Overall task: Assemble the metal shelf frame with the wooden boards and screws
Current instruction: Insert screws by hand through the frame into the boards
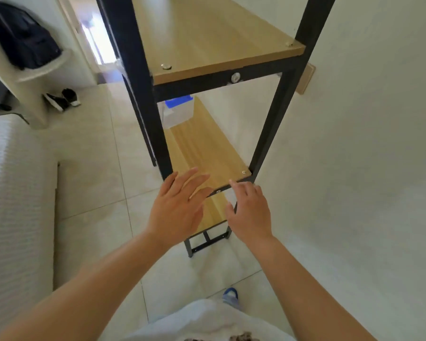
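Both hands reach toward the frame (276, 124) at picture centre
Left hand (176, 207): fingers straight and spread over the middle board (207, 148), gripping nothing. Right hand (250, 212): fingers loosely bent, empty, forefinger at the board's near edge. Screws (243, 172) sit in the board corners. Top board (202, 38) at upper centre

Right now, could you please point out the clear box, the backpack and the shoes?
Clear box (176, 114): head view, its front wall.
Backpack (20, 35): head view, middle of its front.
Shoes (63, 99): head view, the dark uppers.
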